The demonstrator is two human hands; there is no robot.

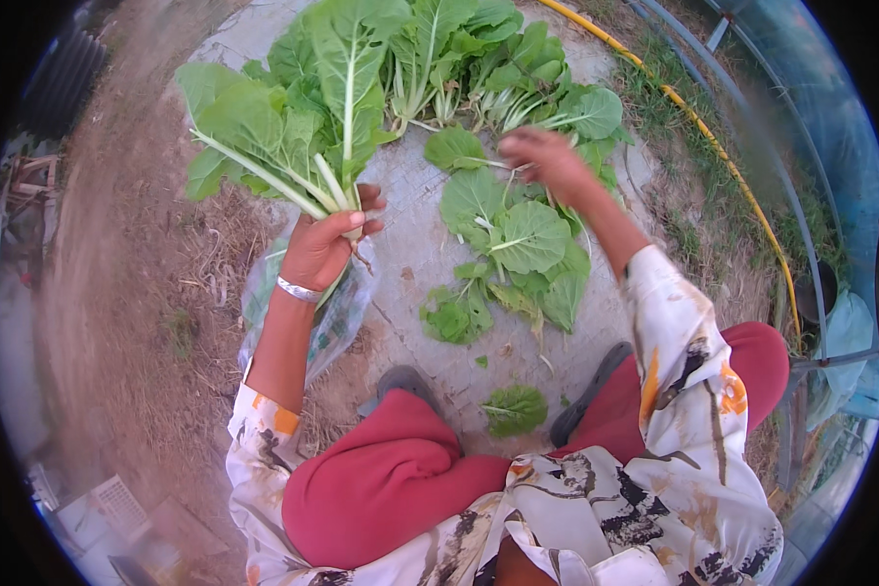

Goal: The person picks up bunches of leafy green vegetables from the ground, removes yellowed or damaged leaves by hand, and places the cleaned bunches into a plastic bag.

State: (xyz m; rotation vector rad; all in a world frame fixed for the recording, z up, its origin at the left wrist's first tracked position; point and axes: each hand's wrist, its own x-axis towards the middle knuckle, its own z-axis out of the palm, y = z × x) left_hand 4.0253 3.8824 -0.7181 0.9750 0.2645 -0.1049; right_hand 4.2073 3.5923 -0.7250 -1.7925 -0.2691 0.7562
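Observation:
My left hand [324,244] is closed round the pale base of a leafy green vegetable plant [347,73]. Its broad leaves fan upward and to the left, and a thin brown root hangs below my fingers. My right hand [547,161] is over the upper end of a pile of loose green leaves [532,236]; its fingers are smeared by motion, so whether they grip anything is unclear. Beyond both hands, a heap of similar leafy plants [444,49] lies along the far part of a grey slab [400,273].
A clear plastic bag [340,327] lies below my left forearm. One loose leaf [515,410] rests between my shoes. On the right a yellow hose [718,146] curves past grass, beside a metal frame with blue sheeting [791,88]. Bare soil [117,273] stretches along the left.

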